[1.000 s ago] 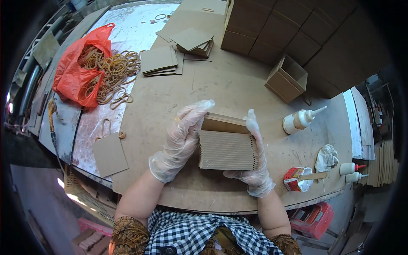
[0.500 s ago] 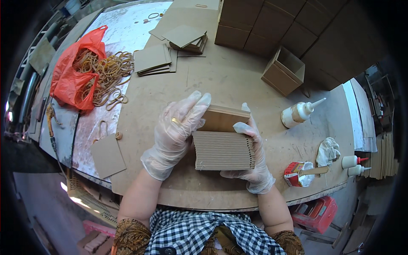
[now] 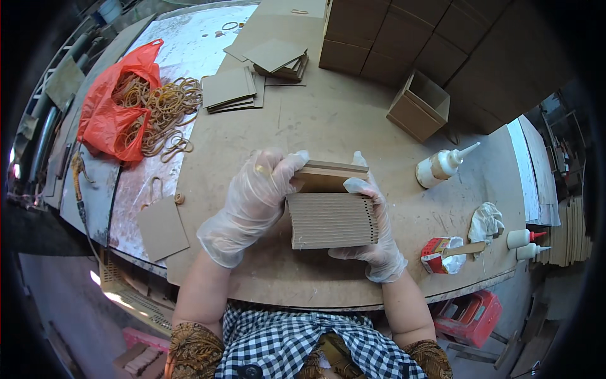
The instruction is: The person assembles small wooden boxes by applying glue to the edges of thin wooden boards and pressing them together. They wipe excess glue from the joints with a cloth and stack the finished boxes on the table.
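A small brown fibreboard box (image 3: 333, 221) with a ridged, grooved near side is held up between my two hands, above the table's near middle. A row of small dark slots runs down the grooved side's right edge. My left hand (image 3: 249, 196), in a clear plastic glove, has its fingers curled over the box's far left corner. Gloved the same way, my right hand (image 3: 380, 221) grips the right side. Its thumb bends over the edge above the grooves, and other fingers reach underneath. The box's underside is hidden.
Flat board squares (image 3: 230, 88) lie at the far left, near a red plastic bag (image 3: 101, 126) of rubber bands. An open box (image 3: 420, 104) stands by stacked boxes (image 3: 379, 38). At right are a glue bottle (image 3: 439, 168), a red-white tub (image 3: 442, 256) and a rag (image 3: 486, 222).
My left hand has drawn slightly nearer and to the left, its fingers curling more at the box's corner. The box has shifted very little, and my right hand keeps its grip.
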Tool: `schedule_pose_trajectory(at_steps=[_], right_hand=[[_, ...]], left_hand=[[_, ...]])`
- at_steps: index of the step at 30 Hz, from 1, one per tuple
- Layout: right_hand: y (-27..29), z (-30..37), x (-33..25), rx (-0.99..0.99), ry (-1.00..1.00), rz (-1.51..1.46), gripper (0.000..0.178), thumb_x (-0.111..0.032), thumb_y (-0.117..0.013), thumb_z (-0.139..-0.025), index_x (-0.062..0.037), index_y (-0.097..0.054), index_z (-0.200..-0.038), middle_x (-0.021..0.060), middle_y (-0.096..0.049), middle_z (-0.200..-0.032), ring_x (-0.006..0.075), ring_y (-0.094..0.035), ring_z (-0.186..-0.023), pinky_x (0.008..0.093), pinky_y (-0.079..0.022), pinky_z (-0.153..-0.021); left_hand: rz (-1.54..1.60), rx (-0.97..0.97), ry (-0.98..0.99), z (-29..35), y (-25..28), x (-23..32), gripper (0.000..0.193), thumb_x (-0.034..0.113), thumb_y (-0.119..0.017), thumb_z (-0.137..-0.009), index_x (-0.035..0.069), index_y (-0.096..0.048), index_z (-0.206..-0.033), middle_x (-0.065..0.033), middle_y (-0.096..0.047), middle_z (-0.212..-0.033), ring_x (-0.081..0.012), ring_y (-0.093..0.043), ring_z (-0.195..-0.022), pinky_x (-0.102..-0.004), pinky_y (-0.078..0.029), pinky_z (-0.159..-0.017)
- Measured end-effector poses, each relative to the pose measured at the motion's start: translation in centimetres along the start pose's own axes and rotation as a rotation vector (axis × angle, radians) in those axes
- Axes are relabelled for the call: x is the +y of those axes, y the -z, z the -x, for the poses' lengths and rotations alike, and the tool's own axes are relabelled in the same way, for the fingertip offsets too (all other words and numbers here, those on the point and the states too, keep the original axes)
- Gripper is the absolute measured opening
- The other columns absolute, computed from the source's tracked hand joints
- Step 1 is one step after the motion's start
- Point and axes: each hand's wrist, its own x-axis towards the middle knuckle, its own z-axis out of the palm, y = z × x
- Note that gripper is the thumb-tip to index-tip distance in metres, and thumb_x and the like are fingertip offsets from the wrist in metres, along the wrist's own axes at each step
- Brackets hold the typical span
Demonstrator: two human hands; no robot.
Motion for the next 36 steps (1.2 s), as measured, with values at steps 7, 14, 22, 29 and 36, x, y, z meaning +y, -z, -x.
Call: schedule_pose_trajectory(at_steps=[7, 14, 22, 29, 36], right_hand=[[0.2, 0.1, 0.5, -0.006, 0.002, 0.002, 0.116, -0.021, -0.099, -0.042, -0.0275, -0.037, -0.139, 0.0094, -0.003, -0.163, 0.0282, -0.027, -0.143, 0.0408, -0.031, -0.116], [0.4, 0.1, 0.5, 0.016, -0.044, 0.083, 0.115, -0.033, -0.099, -0.041, -0.0217, -0.038, -0.138, 0.0102, -0.026, -0.155, 0.0321, -0.016, -0.149, 0.0447, -0.02, -0.12], [0.2, 0.3, 0.6, 0.055, 0.025, 0.131, 0.109, -0.035, -0.098, -0.046, -0.0201, -0.04, -0.136, 0.0109, -0.035, -0.149, 0.0351, -0.015, -0.149, 0.0474, -0.018, -0.12], [0.2, -0.4, 0.1, 0.015, 0.123, 0.177, 0.104, -0.033, -0.097, -0.05, -0.0194, -0.041, -0.136, 0.0042, -0.045, -0.141, 0.0363, -0.018, -0.148, 0.0486, -0.018, -0.12], [0.0, -0.4, 0.2, 0.016, 0.108, 0.136, 0.105, -0.032, -0.098, -0.048, -0.0196, -0.041, -0.135, 0.0033, -0.046, -0.141, 0.0356, -0.02, -0.148, 0.0477, -0.021, -0.12]], left_hand=[[0.388, -0.17, 0.165, -2.1, 1.6, -0.8, 0.032, -0.005, -0.07, -0.078, 0.005, -0.058, -0.105, -0.0105, -0.06, -0.093, -0.0246, -0.064, -0.086, -0.034, -0.052, -0.074], [1.182, 0.09, 0.662, 0.2, 2.3, -3.4, 0.013, 0.008, -0.065, -0.093, 0.008, -0.056, -0.103, -0.0128, -0.068, -0.099, -0.0211, -0.069, -0.085, -0.032, -0.058, -0.071], [1.428, 0.105, 0.871, 3.7, -0.6, -2.4, 0.02, 0.003, -0.069, -0.089, 0.01, -0.052, -0.097, -0.0145, -0.068, -0.103, -0.0255, -0.069, -0.088, -0.0358, -0.057, -0.081], [0.201, -0.286, 0.32, 3.4, -0.7, -2.4, 0.025, 0.003, -0.074, -0.08, 0.008, -0.064, -0.102, -0.009, -0.065, -0.084, -0.02, -0.059, -0.084, -0.0359, -0.047, -0.082], [0.508, -0.307, 0.554, 3.5, -0.8, -3.0, 0.047, 0.011, -0.073, -0.081, 0.012, -0.059, -0.126, -0.0125, -0.064, -0.106, -0.0261, -0.057, -0.102, -0.0429, -0.042, -0.097]])
